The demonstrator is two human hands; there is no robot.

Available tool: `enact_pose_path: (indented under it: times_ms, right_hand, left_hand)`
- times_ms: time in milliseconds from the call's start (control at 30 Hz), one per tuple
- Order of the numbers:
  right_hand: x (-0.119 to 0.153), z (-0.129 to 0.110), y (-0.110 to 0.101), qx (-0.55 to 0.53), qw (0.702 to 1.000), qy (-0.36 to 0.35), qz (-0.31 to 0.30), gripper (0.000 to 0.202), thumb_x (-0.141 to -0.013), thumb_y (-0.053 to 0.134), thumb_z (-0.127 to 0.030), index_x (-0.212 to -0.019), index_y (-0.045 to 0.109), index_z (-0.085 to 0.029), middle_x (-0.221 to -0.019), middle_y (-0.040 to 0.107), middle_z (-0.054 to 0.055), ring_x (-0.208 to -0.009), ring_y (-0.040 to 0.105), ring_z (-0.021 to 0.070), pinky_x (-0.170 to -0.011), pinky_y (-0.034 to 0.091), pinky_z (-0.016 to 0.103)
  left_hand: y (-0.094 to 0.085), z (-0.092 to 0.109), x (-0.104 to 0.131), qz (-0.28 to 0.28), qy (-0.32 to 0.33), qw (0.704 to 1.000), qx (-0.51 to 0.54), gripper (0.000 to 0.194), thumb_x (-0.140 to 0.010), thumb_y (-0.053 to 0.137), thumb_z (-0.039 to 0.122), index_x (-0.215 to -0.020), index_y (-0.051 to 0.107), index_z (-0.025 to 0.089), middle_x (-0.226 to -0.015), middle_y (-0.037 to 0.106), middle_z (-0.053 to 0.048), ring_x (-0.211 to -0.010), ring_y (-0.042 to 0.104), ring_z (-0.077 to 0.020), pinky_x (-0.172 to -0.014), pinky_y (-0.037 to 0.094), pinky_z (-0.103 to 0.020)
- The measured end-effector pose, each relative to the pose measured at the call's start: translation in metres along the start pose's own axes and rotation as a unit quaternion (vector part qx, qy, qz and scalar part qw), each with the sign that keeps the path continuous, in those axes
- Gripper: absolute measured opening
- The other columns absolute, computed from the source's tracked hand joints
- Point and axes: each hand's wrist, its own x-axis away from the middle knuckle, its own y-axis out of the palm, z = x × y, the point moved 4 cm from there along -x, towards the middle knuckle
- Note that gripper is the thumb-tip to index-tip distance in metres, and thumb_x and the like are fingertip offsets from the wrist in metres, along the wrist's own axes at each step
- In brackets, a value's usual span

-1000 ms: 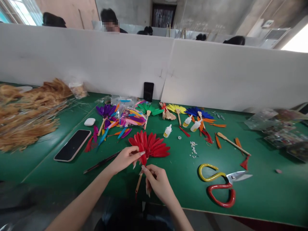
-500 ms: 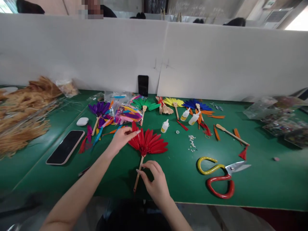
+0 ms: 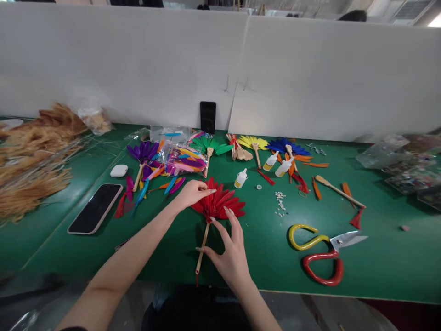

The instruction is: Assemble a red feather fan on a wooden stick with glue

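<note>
A red feather fan (image 3: 220,202) lies before me, its feathers spread from the top of a slim wooden handle (image 3: 203,248) with a hole and a bit of red cord at the lower end. My left hand (image 3: 195,193) is over the upper left feathers, fingers curled and thumb stretched across them, closed on the feather edge. At the lower right, my right hand (image 3: 229,243) is open with fingers spread. Its index fingertip is at the feather base, the other fingers reach over the right feathers, and the thumb is by the handle.
Large scissors (image 3: 330,248) lie at right beside small white beads (image 3: 280,202). Glue bottles (image 3: 240,178) stand behind the fan. Farther back are green (image 3: 217,146), yellow (image 3: 253,142), blue (image 3: 285,146) and purple (image 3: 141,151) feather fans. A phone (image 3: 95,209) lies left, near dried fibre (image 3: 41,147).
My right hand has moved up from the handle to the feather base, its fingers spreading wider. My left hand stays at the upper left feathers. The view has tilted slightly downward.
</note>
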Motion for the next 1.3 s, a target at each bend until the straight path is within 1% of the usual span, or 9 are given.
enact_pose_path:
  times_ms: [133, 300, 500, 633, 733, 1000, 1100, 1200, 1300]
  right_hand:
    - [-0.004, -0.001, 0.004, 0.010, 1.000, 0.005, 0.005, 0.068, -0.073, 0.066, -0.046, -0.131, 0.042, -0.021, -0.143, 0.025, 0.015, -0.132, 0.022, 0.0352, -0.099, 0.034, 0.058]
    - [-0.007, 0.001, 0.009, 0.011, 1.000, 0.015, -0.008, 0.084, -0.072, 0.068, -0.045, -0.140, 0.027, -0.017, -0.145, 0.022, 0.017, -0.135, 0.018, 0.0339, -0.103, 0.029, 0.056]
    - [-0.009, 0.001, 0.016, -0.003, 1.000, 0.024, -0.013, 0.094, -0.068, 0.072, -0.043, -0.142, 0.020, -0.019, -0.147, 0.017, 0.017, -0.136, 0.013, 0.0348, -0.103, 0.028, 0.057]
    - [-0.010, 0.000, 0.020, -0.007, 0.999, 0.038, -0.025, 0.098, -0.064, 0.076, -0.039, -0.142, 0.020, -0.019, -0.148, 0.015, 0.016, -0.136, 0.013, 0.0346, -0.104, 0.030, 0.055]
    - [-0.011, -0.001, 0.021, -0.008, 0.999, 0.036, -0.027, 0.096, -0.065, 0.075, -0.038, -0.142, 0.021, -0.020, -0.148, 0.015, 0.015, -0.136, 0.012, 0.0346, -0.104, 0.029, 0.055]
    - [-0.010, 0.000, 0.021, -0.015, 0.999, 0.033, -0.030, 0.092, -0.067, 0.073, -0.040, -0.142, 0.023, -0.020, -0.148, 0.015, 0.016, -0.136, 0.013, 0.0355, -0.102, 0.032, 0.056]
    - [-0.010, 0.000, 0.022, -0.014, 0.999, 0.031, -0.028, 0.091, -0.067, 0.073, -0.040, -0.142, 0.023, -0.021, -0.148, 0.015, 0.015, -0.136, 0.014, 0.0355, -0.101, 0.032, 0.056]
    - [-0.010, 0.001, 0.022, -0.008, 0.999, 0.029, -0.033, 0.089, -0.068, 0.072, -0.039, -0.141, 0.025, -0.020, -0.149, 0.014, 0.015, -0.136, 0.012, 0.0352, -0.102, 0.030, 0.056]
    - [-0.011, 0.000, 0.022, 0.006, 0.999, 0.020, -0.038, 0.086, -0.069, 0.071, -0.042, -0.140, 0.028, -0.019, -0.149, 0.013, 0.015, -0.136, 0.011, 0.0349, -0.104, 0.027, 0.057]
  left_hand:
    - [0.001, -0.003, 0.002, 0.001, -0.004, 1.000, -0.017, 0.047, -0.074, 0.052, 0.055, -0.049, 0.043, 0.017, -0.046, 0.032, 0.006, -0.046, 0.030, -0.0090, -0.048, 0.021, -0.023]
    - [0.004, -0.002, 0.003, 0.016, -0.008, 0.999, -0.037, 0.046, -0.074, 0.054, 0.052, -0.047, 0.043, 0.017, -0.044, 0.033, 0.005, -0.046, 0.031, -0.0094, -0.050, 0.022, -0.024]
    - [0.008, -0.002, 0.004, 0.012, -0.012, 0.999, -0.044, 0.043, -0.074, 0.056, 0.050, -0.047, 0.046, 0.017, -0.042, 0.035, 0.005, -0.044, 0.031, -0.0098, -0.049, 0.022, -0.025]
    - [0.008, -0.003, 0.005, 0.014, -0.016, 0.999, -0.042, 0.043, -0.073, 0.056, 0.050, -0.047, 0.045, 0.017, -0.042, 0.036, 0.005, -0.044, 0.033, -0.0101, -0.049, 0.023, -0.025]
    - [0.008, -0.003, 0.006, 0.016, -0.020, 0.999, -0.039, 0.044, -0.074, 0.055, 0.050, -0.047, 0.044, 0.018, -0.042, 0.034, 0.005, -0.044, 0.033, -0.0102, -0.049, 0.023, -0.024]
    - [0.011, -0.003, 0.007, 0.015, -0.016, 0.999, -0.031, 0.044, -0.075, 0.054, 0.048, -0.045, 0.039, 0.018, -0.041, 0.032, 0.006, -0.043, 0.032, -0.0097, -0.048, 0.024, -0.024]
    - [0.012, -0.004, 0.007, 0.019, -0.016, 0.999, -0.034, 0.042, -0.073, 0.057, 0.047, -0.046, 0.042, 0.018, -0.042, 0.033, 0.006, -0.043, 0.032, -0.0095, -0.048, 0.025, -0.023]
    - [0.007, -0.005, 0.007, 0.044, -0.021, 0.998, -0.046, 0.036, -0.071, 0.059, 0.049, -0.057, 0.053, 0.017, -0.044, 0.037, 0.006, -0.044, 0.036, -0.0103, -0.048, 0.027, -0.023]
    - [-0.005, -0.006, 0.003, 0.084, -0.016, 0.994, -0.067, 0.035, -0.077, 0.054, 0.049, -0.075, 0.062, 0.016, -0.048, 0.039, 0.005, -0.046, 0.039, -0.0115, -0.049, 0.028, -0.023]
